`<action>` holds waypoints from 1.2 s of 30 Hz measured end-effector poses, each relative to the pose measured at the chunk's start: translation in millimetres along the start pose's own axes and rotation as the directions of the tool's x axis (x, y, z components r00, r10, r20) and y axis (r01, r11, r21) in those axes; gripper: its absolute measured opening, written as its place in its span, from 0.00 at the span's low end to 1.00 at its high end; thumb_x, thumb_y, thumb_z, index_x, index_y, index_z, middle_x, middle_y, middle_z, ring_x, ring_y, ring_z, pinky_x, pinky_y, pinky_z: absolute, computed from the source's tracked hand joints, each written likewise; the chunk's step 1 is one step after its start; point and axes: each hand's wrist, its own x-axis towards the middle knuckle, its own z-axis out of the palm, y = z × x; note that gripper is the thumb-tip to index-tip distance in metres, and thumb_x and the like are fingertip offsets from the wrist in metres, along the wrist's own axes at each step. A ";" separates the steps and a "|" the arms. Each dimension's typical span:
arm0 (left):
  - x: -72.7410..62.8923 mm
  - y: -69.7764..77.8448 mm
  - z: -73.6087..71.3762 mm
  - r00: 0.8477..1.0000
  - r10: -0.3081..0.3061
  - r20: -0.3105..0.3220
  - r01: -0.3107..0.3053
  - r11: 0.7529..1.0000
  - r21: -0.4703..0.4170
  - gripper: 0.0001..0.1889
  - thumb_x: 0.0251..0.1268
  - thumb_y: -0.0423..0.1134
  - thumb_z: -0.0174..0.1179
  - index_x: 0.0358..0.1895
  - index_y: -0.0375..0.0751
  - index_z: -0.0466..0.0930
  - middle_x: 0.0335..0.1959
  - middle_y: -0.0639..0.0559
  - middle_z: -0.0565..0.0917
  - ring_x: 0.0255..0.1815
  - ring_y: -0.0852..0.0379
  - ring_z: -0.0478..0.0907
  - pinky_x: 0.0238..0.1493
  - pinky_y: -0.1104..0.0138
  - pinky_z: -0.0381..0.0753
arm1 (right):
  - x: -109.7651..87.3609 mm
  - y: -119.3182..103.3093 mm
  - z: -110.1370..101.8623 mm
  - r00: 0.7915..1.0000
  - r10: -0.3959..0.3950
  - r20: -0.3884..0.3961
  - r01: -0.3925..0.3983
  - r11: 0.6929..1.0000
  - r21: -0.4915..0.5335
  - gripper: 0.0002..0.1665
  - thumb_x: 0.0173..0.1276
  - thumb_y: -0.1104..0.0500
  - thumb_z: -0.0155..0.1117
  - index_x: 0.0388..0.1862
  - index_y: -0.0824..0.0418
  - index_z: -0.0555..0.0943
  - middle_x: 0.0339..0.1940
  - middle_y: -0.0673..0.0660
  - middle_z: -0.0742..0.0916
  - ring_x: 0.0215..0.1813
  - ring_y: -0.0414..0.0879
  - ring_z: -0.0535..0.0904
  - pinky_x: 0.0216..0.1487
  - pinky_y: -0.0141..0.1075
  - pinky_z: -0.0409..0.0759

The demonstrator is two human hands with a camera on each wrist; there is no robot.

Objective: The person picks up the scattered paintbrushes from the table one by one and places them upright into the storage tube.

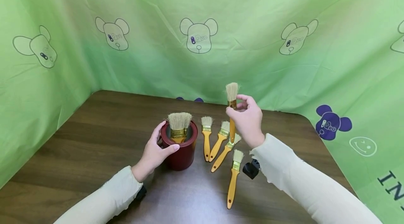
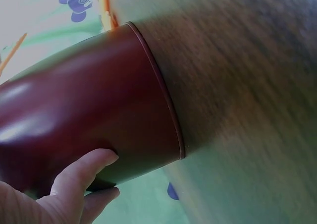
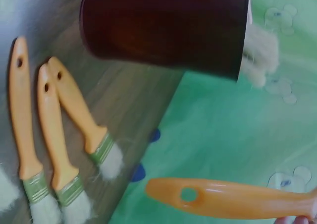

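A dark red cylindrical can (image 1: 180, 159) stands upright on the table, paintbrushes with pale bristles (image 1: 179, 121) poking out of its top. My left hand (image 1: 154, 154) grips the can from the left, thumb at the near rim and fingers round the far side. To the right of the can, my right hand (image 1: 249, 120) pinches a paintbrush (image 1: 232, 92) near its metal band. That brush is raised above the table with bristles up; its orange handle (image 3: 233, 199) hangs down in the right wrist view. Several matching paintbrushes (image 1: 206, 140) lie on the table beneath and beside this hand.
The brown wooden table (image 1: 88, 140) is backed by a green cloth (image 1: 151, 66) printed with bear faces. One paintbrush (image 1: 232, 183) lies closer to the front than the others. A small black object (image 1: 251, 169) shows by the right sleeve.
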 end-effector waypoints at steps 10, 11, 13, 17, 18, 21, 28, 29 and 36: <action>0.8 -2.2 -1.4 1.000 0.007 -0.012 -0.007 1.000 0.015 0.45 0.51 0.33 0.69 0.73 0.42 0.56 0.67 0.39 0.68 0.63 0.43 0.69 0.58 0.53 0.70 | 0.5 -20.7 24.3 0.988 -0.062 -0.145 0.094 0.969 0.230 0.26 0.55 0.67 0.63 0.56 0.66 0.73 0.34 0.52 0.75 0.37 0.41 0.74 0.39 0.29 0.75; 0.7 -2.2 -1.2 1.000 0.006 -0.010 -0.006 1.000 0.017 0.45 0.51 0.33 0.69 0.73 0.42 0.56 0.67 0.39 0.68 0.63 0.42 0.69 0.58 0.52 0.70 | -0.2 -22.0 26.6 0.984 -0.079 -0.162 0.119 0.958 0.259 0.26 0.55 0.68 0.64 0.55 0.66 0.73 0.34 0.51 0.76 0.37 0.40 0.74 0.39 0.29 0.76; 0.8 -1.6 -0.6 1.000 -0.006 -0.010 0.006 1.000 0.023 0.45 0.51 0.33 0.69 0.73 0.43 0.55 0.67 0.39 0.68 0.64 0.42 0.68 0.59 0.51 0.70 | -3.2 -23.7 31.6 0.975 -0.118 -0.188 0.176 0.926 0.335 0.25 0.54 0.69 0.65 0.53 0.67 0.73 0.33 0.49 0.77 0.37 0.39 0.75 0.39 0.29 0.76; 1.5 -0.6 0.1 1.000 -0.017 -0.011 0.017 0.999 0.036 0.45 0.51 0.34 0.69 0.73 0.45 0.55 0.68 0.39 0.67 0.64 0.42 0.68 0.59 0.50 0.70 | -13.2 -27.3 43.4 0.952 -0.225 -0.206 0.298 0.834 0.465 0.23 0.51 0.71 0.65 0.48 0.67 0.74 0.31 0.46 0.79 0.36 0.36 0.78 0.37 0.26 0.75; 1.5 -0.4 0.0 1.000 -0.018 -0.012 0.018 0.999 0.039 0.45 0.51 0.34 0.69 0.73 0.45 0.55 0.68 0.39 0.67 0.64 0.41 0.68 0.59 0.49 0.70 | -15.5 -28.7 46.3 0.952 -0.235 -0.198 0.304 0.815 0.493 0.23 0.50 0.71 0.65 0.47 0.67 0.74 0.31 0.46 0.80 0.36 0.36 0.78 0.36 0.26 0.75; 0.6 -0.1 -0.8 1.000 -0.011 -0.014 0.012 0.999 0.044 0.45 0.51 0.33 0.69 0.73 0.44 0.55 0.68 0.39 0.67 0.64 0.41 0.68 0.59 0.49 0.70 | -20.1 -33.8 54.6 0.958 -0.237 -0.163 0.287 0.792 0.538 0.23 0.50 0.70 0.65 0.48 0.67 0.74 0.31 0.46 0.80 0.37 0.36 0.78 0.37 0.27 0.75; 1.2 0.5 -2.2 1.000 -0.002 -0.024 0.003 0.999 0.039 0.44 0.50 0.34 0.70 0.72 0.43 0.57 0.62 0.38 0.72 0.62 0.44 0.70 0.58 0.52 0.70 | -20.2 -40.3 69.9 0.963 -0.228 -0.145 0.269 0.776 0.571 0.23 0.51 0.71 0.64 0.48 0.68 0.73 0.31 0.47 0.80 0.37 0.37 0.78 0.42 0.29 0.76; 1.5 0.5 -2.4 1.000 0.000 -0.024 0.001 0.999 0.041 0.44 0.50 0.34 0.70 0.72 0.43 0.57 0.62 0.38 0.72 0.62 0.44 0.70 0.58 0.52 0.70 | -20.0 -40.3 71.8 0.963 -0.228 -0.147 0.270 0.772 0.575 0.23 0.50 0.71 0.64 0.48 0.68 0.73 0.31 0.47 0.80 0.37 0.37 0.78 0.42 0.29 0.76; 2.0 0.7 -1.9 1.000 0.006 -0.016 -0.005 0.999 0.043 0.44 0.50 0.34 0.70 0.72 0.43 0.57 0.63 0.39 0.71 0.61 0.44 0.70 0.58 0.53 0.70 | -22.8 -30.2 79.9 0.976 -0.194 -0.104 0.219 0.822 0.526 0.24 0.51 0.71 0.64 0.49 0.71 0.73 0.32 0.48 0.79 0.37 0.37 0.77 0.42 0.29 0.75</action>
